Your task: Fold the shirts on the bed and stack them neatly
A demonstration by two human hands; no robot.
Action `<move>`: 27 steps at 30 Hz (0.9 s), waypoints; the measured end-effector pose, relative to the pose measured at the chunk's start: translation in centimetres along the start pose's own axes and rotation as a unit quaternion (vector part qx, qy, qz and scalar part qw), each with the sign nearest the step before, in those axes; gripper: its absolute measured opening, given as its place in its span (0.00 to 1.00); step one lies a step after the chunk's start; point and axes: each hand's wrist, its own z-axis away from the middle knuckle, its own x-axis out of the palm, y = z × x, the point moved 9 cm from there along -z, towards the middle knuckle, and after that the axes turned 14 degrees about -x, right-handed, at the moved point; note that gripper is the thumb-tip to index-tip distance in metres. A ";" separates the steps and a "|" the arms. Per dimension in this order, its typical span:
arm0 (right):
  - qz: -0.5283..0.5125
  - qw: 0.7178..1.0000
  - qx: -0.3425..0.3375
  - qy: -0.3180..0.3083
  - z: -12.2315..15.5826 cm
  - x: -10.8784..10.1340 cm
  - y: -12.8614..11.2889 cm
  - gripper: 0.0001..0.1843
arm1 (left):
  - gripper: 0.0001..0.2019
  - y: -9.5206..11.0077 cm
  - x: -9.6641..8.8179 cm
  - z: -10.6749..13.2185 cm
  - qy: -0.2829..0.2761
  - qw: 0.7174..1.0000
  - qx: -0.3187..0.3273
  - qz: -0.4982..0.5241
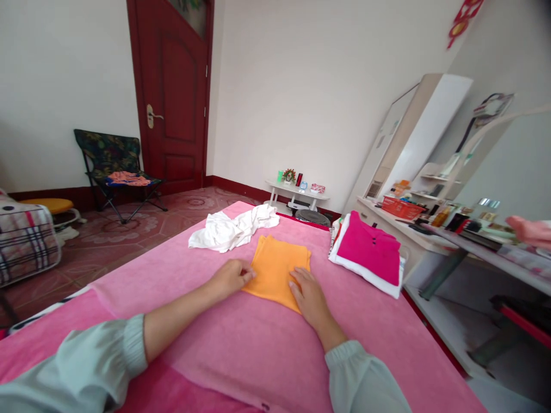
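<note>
A folded orange garment (275,264) lies flat on the pink bedspread (258,344) in front of me. My left hand (235,276) is at its left edge, the fingers curled in and closed on the fabric's border. Across the right side of the garment rests my right hand (309,293), its fingers stretched out and slightly apart on the cloth. Just beyond, to the left, is a crumpled white garment (232,228). A stack of folded clothes with a magenta shirt (370,246) on top sits to the right.
A dressing table (430,238) with a red basket (401,207) and toiletries runs along the right side. Past the bed's far edge stands a low white table (297,190). At left are a folding chair (114,166), a red door (176,97) and a plaid bag (28,241).
</note>
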 end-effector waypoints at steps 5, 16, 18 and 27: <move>-0.047 0.998 0.000 0.029 0.0 0.0 1.0 0.19 | 0.15 -1.7 -1.0 -2.8 0.041 0.994 -0.082 -0.059; -0.320 0.919 0.122 0.194 1.0 -1.2 4.7 0.25 | 0.06 9.2 4.7 -1.6 0.019 0.993 0.107 0.051; -0.378 0.887 0.134 0.229 1.4 -1.7 5.5 0.27 | 0.06 11.4 6.4 -0.4 0.004 0.987 0.147 0.067; -0.454 0.846 0.194 0.200 0.7 -2.8 6.5 0.42 | 0.07 14.6 11.7 6.3 -0.046 0.928 0.369 -0.033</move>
